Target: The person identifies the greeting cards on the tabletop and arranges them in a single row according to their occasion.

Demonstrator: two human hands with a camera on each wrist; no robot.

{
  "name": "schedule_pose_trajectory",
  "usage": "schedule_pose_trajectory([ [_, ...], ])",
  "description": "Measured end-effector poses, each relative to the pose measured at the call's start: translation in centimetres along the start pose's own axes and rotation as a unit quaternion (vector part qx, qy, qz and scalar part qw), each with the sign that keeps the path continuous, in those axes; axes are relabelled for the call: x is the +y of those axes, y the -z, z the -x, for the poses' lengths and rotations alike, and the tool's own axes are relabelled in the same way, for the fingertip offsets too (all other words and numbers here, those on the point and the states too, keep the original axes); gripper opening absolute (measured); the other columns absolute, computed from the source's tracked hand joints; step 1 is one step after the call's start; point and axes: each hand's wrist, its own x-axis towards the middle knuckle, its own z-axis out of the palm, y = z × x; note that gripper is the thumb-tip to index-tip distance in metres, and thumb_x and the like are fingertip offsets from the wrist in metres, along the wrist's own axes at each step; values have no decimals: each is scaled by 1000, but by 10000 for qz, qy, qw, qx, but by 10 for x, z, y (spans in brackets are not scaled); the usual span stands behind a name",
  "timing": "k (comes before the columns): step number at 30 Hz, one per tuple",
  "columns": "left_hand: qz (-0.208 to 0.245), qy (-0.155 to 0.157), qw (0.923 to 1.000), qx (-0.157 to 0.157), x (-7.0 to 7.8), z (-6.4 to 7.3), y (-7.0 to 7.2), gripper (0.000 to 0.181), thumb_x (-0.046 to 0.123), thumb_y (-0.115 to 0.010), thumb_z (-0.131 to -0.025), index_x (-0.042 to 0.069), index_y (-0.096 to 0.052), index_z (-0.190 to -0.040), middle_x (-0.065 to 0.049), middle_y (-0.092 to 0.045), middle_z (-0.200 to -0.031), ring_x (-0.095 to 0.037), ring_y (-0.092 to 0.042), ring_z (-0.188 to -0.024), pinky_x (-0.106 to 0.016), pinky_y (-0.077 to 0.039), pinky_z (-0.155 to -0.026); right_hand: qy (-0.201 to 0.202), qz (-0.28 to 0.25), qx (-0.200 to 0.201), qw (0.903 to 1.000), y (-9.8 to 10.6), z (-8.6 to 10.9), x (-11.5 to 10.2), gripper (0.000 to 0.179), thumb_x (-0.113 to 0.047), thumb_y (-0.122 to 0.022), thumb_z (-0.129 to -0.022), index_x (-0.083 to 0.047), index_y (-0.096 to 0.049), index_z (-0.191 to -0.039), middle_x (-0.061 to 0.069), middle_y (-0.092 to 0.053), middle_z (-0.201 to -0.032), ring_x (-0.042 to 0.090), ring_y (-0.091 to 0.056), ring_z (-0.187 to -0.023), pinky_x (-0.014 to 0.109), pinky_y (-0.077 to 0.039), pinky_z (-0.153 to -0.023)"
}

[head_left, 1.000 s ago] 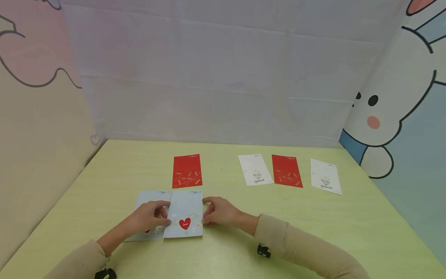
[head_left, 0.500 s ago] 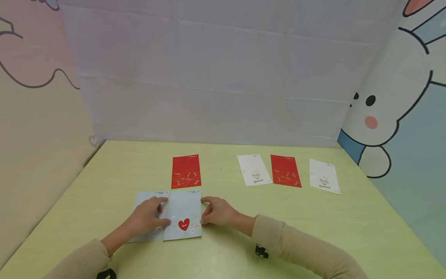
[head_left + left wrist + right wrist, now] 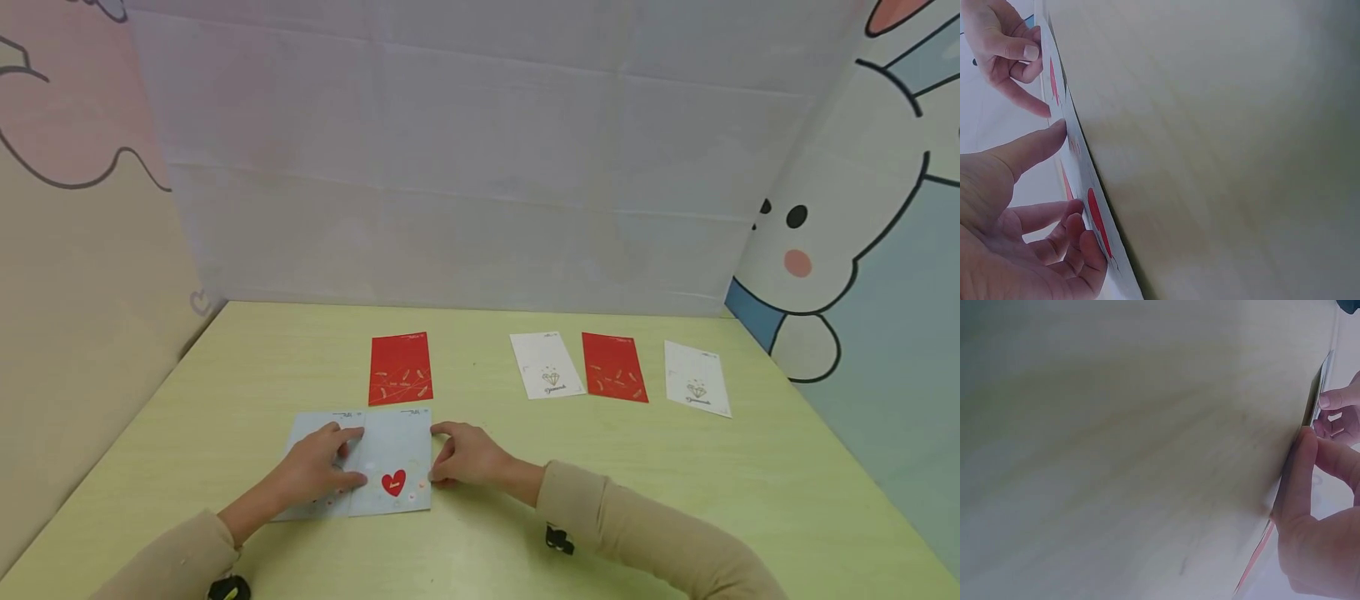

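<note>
Two light-blue cards lie flat side by side on the table. The right card (image 3: pixel 393 446) shows a red heart; the left card (image 3: pixel 303 427) is partly covered by my left hand (image 3: pixel 311 468). My left thumb and index finger, spread apart, touch down near the seam between the cards. In the left wrist view its remaining fingers (image 3: pixel 1094 262) lie loosely bent on the left card. At the right card's outer edge, my right hand (image 3: pixel 476 457) rests its thumb and index fingertips, set apart along that edge. The right wrist view shows the thumb (image 3: pixel 1300 481) low against the table.
Behind the blue cards lies a red card (image 3: pixel 401 368). Farther right are a white card with a diamond (image 3: pixel 547 367), another red card (image 3: pixel 615 367) and a second white diamond card (image 3: pixel 697 379). A white sheet (image 3: pixel 480 167) hangs at the table's back edge.
The right blue card has shifted slightly left with my right hand, and the gap between the two blue cards has closed. My left index finger has straightened a little.
</note>
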Motion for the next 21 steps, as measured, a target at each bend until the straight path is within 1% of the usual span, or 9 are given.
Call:
schedule_pose_trajectory([
  [10,30,35,10000,35,-3,-2,-1,67,25,-78,-65,1,-51,-122,0,-42,-78,-15,-40,-69,-27,-36,-55,-53,-173,-32,9998,-1,0,1,62,-8,-71,-73,-6,-43,-128,5,-55,-70,20,-57,-55,26,-48,-57],
  [12,10,0,10000,38,-4,-2,-1,67,25,-78,-65,1,-51,-121,0,-42,-78,-15,-40,-69,-27,-35,-55,-40,-207,-37,9998,-1,0,1,61,-8,-71,-73,-6,-43,-128,5,-54,-71,20,-57,-55,26,-48,-57],
  [16,21,29,10000,1,-3,-1,0,67,26,-77,-65,1,-51,-121,0,-43,-78,-15,-40,-69,-27,-35,-56,21,-270,-83,9996,1,0,1,61,-8,-70,-74,-5,-42,-128,5,-55,-70,20,-57,-56,26,-48,-58],
  [18,41,18,10000,65,-2,-1,2,65,27,-77,-66,0,-52,-120,0,-44,-78,-15,-41,-69,-27,-36,-56,44,-271,-106,9996,3,-1,1,61,-8,-70,-74,-5,-41,-129,5,-56,-71,19,-57,-57,26,-48,-59],
  [21,144,-1,9995,273,-1,-3,6,61,28,-76,-68,2,-52,-118,-1,-47,-79,-15,-42,-68,-26,-39,-54,65,-348,-84,9993,11,-3,-1,59,-10,-68,-76,-5,-41,-128,4,-57,-72,19,-58,-60,27,-48,-61],
])
